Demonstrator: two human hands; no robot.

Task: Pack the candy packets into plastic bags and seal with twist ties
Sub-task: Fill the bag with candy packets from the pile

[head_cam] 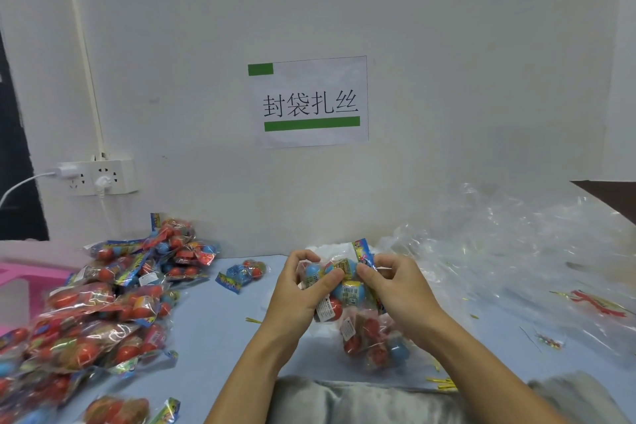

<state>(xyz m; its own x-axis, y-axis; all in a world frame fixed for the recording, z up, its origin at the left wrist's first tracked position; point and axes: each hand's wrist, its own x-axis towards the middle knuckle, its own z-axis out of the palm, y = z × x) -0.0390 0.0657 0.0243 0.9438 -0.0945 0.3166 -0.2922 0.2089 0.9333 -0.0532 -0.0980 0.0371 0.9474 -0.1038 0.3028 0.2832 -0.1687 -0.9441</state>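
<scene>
Over the pale blue tabletop [220, 330], close to the person's lap, both hands work one clear plastic bag stuffed with red and blue ball-candy packets [347, 293]. Left hand [303, 289] has fingers and thumb curled onto the bag's upper left, pinching film and packets; right hand [392, 289] pinches the upper right near a blue printed header strip, thumb pressed in. Bag bottom rests on the table below the hands, bulging with more red and blue balls. Step looks like gathering the mouth before tying: probably best to push packets down first, bunch the film into a tight neck above them, keep one hand clamped on the neck while the other fetches a tie. Thin yellow-gold twist ties [444, 384] lie at the near table edge, just right of the bag; more scattered farther right. Loose heap of unpacked candy packets [103, 303] fills the left side, one stray packet [242, 274] between heap and hands. Crumpled clear bags [509, 262] crowd the right. Open room is the blue strip between heap and hands; wall close behind.
</scene>
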